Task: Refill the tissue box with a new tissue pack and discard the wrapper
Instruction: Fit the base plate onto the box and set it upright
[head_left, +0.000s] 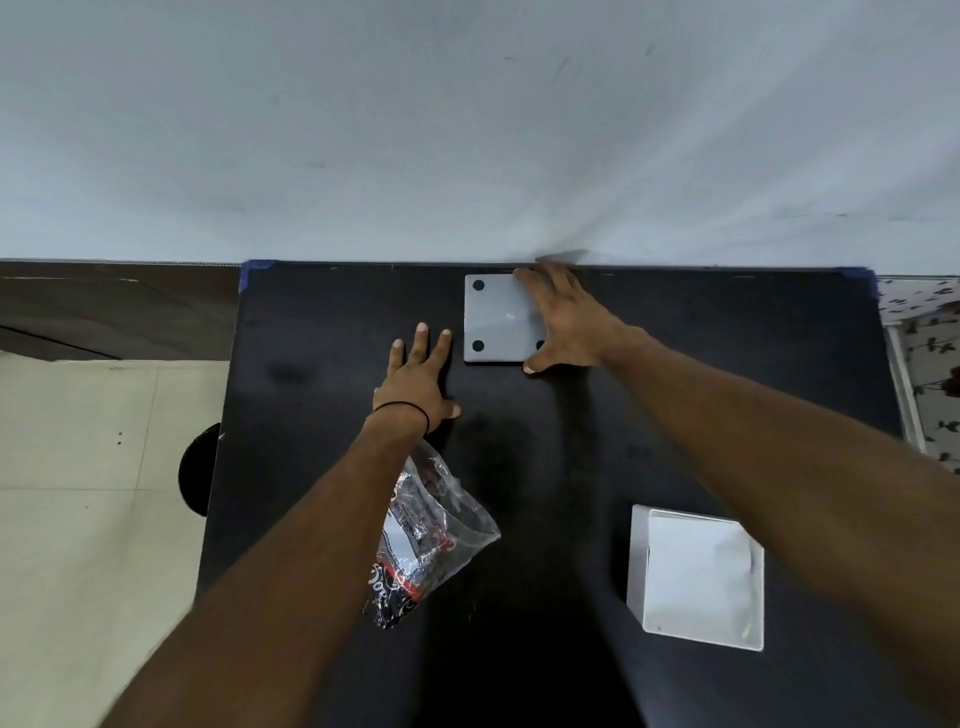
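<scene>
A grey square base plate (496, 325) of the tissue box, with black round feet at its corners, lies flat at the far middle of the black table (675, 364). My right hand (569, 322) grips its right edge, fingers over the far corner and thumb at the near corner. My left hand (418, 379) rests flat on the table just left of the plate, fingers spread, holding nothing. The white tissue box body (696, 574) stands open side up at the near right, with white tissues inside. A clear plastic wrapper (431, 540) with red and black print lies under my left forearm.
A white wall (467, 130) rises right behind the table's far edge. Blue tape marks the far corners (254, 267). A dark round object (200, 467) sits on the tiled floor to the left. A floral cloth (930, 353) lies to the right.
</scene>
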